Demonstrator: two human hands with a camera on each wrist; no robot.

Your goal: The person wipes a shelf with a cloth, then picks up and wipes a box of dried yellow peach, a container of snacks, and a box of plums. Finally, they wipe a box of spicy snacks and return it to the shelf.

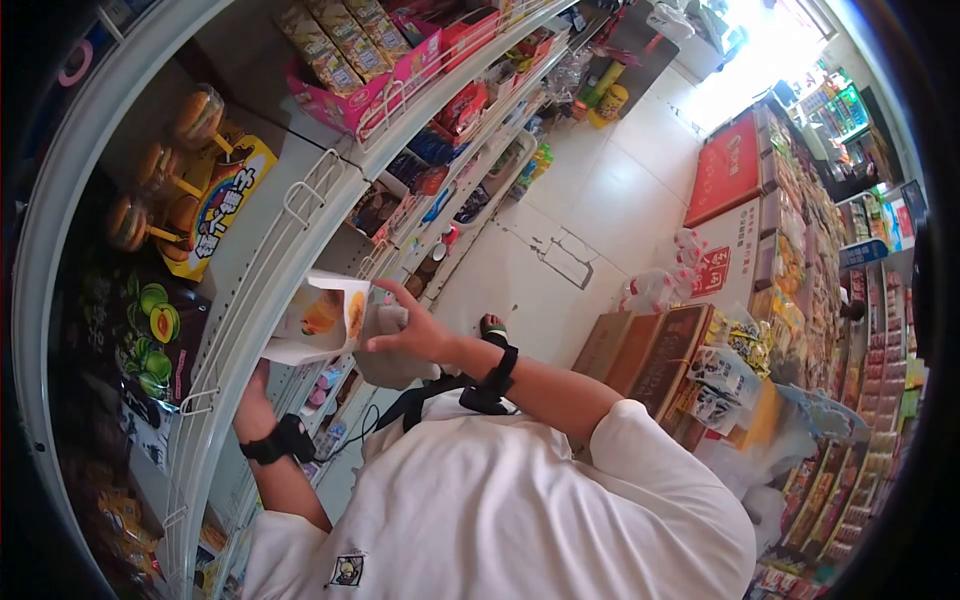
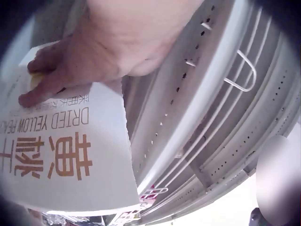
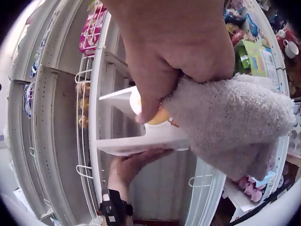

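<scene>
A white cardboard display box (image 1: 322,318), printed with "dried yellow peach" lettering and fruit pictures, is held at the shelf edge in the head view. My left hand (image 3: 134,165) supports it from beneath, with extended fingers against its printed side (image 2: 70,155) in the left wrist view. In my right hand (image 1: 420,335) is a bunched grey cloth (image 3: 230,117). That hand's thumb (image 3: 149,106) lies over the fruit picture on the box, while its other fingers are partly hidden by the cloth.
White shelving with a wire rail (image 1: 310,190) runs along my left. It bears burger-shaped sweets (image 1: 200,115), a dark fruit packet (image 1: 155,340) and a pink carton (image 1: 365,105). Brown cartons (image 1: 650,350) and stacked snacks stand across the tiled aisle (image 1: 560,230).
</scene>
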